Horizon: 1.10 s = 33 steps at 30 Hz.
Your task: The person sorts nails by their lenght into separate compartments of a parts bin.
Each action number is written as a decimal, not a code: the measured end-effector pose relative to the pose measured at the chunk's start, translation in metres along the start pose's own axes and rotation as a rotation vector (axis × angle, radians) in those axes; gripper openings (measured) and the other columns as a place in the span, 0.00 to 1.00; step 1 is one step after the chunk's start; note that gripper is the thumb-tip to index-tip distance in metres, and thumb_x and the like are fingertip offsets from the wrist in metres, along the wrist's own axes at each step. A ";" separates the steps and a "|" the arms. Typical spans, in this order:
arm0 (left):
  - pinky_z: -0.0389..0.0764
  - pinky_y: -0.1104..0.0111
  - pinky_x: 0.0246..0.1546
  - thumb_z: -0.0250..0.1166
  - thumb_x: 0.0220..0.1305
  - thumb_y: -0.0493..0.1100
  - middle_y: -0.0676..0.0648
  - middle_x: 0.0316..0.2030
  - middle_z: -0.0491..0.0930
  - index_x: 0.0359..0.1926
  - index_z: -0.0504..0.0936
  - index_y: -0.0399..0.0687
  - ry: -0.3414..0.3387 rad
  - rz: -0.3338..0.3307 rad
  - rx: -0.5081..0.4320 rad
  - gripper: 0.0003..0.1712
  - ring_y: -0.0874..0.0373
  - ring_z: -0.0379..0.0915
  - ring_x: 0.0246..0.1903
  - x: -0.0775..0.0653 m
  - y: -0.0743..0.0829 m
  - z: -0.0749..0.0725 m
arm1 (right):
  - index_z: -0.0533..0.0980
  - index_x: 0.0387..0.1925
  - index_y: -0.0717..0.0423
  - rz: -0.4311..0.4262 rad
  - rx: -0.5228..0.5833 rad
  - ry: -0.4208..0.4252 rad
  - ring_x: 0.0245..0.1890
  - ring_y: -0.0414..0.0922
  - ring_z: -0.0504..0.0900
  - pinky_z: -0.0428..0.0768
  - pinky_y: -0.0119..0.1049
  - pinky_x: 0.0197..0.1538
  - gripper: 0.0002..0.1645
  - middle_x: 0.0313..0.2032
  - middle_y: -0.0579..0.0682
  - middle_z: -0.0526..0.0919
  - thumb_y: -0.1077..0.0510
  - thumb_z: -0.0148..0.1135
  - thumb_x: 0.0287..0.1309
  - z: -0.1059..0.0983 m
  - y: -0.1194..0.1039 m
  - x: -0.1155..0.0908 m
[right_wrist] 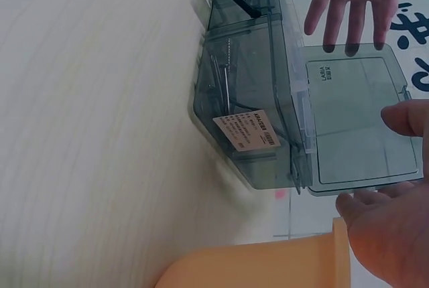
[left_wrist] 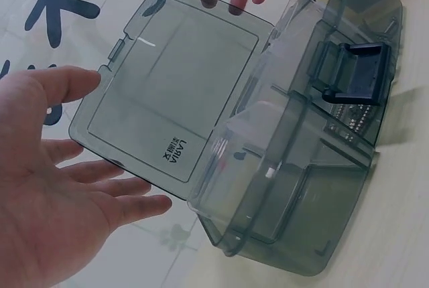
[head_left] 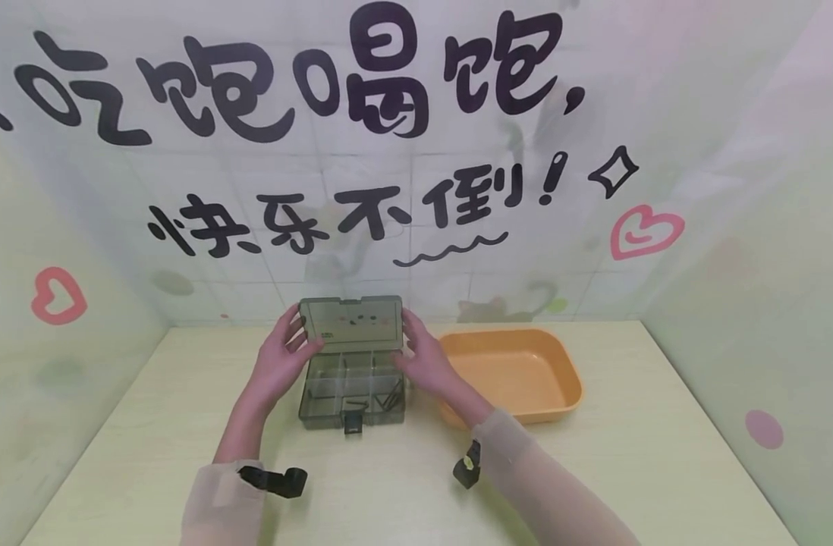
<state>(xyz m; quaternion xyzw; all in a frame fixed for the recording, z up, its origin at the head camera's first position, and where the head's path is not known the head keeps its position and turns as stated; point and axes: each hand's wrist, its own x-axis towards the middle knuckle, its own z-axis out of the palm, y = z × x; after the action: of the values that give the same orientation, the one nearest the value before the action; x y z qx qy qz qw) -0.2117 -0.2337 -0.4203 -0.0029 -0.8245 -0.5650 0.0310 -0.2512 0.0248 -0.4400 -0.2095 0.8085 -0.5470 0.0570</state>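
Observation:
A grey see-through compartment box (head_left: pixel 321 420) stands on the table with its hinged lid (head_left: pixel 351 326) raised upright. My left hand (head_left: pixel 280 364) holds the lid's left edge, thumb on the near face and fingers behind. At the opposite edge my right hand (head_left: pixel 430 365) holds it likewise, its fingers reaching behind the lid. A dark latch (left_wrist: pixel 367 74) hangs at the box's front. Thin dark pieces (head_left: pixel 389 399) lie in the front right compartment; their kind is too small to tell. A printed paper label (right_wrist: pixel 247 130) shows through the side of the box.
An orange tray (head_left: pixel 572 379) stands on the table (head_left: pixel 150 455) just right of the box, beneath my right forearm. Behind the table rises a whitish sheet (head_left: pixel 266 174) with black lettering, and similar sheets flank both sides.

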 end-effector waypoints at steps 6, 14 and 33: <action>0.59 0.42 0.74 0.62 0.75 0.45 0.30 0.78 0.47 0.83 0.38 0.47 -0.010 -0.001 -0.070 0.51 0.32 0.50 0.75 -0.003 0.001 -0.003 | 0.43 0.81 0.62 -0.035 0.010 -0.041 0.78 0.56 0.55 0.62 0.50 0.76 0.52 0.79 0.60 0.48 0.70 0.61 0.65 -0.003 -0.001 -0.005; 0.56 0.38 0.74 0.63 0.75 0.49 0.30 0.78 0.46 0.83 0.36 0.50 -0.029 -0.014 -0.100 0.52 0.30 0.50 0.75 -0.007 0.001 -0.003 | 0.36 0.82 0.54 -0.099 0.042 -0.055 0.79 0.55 0.51 0.61 0.54 0.76 0.59 0.80 0.59 0.43 0.73 0.60 0.62 -0.004 -0.001 -0.008; 0.55 0.36 0.74 0.62 0.76 0.49 0.28 0.77 0.50 0.82 0.43 0.47 -0.008 -0.009 -0.127 0.47 0.30 0.53 0.74 -0.017 0.003 -0.005 | 0.41 0.81 0.57 -0.101 0.080 -0.045 0.79 0.56 0.50 0.54 0.47 0.79 0.57 0.80 0.61 0.45 0.65 0.66 0.61 -0.001 -0.004 -0.013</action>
<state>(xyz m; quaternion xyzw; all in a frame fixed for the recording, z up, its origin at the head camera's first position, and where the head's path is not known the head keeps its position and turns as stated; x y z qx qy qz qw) -0.1947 -0.2363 -0.4166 -0.0033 -0.7872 -0.6161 0.0248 -0.2386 0.0302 -0.4379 -0.2597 0.7729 -0.5762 0.0558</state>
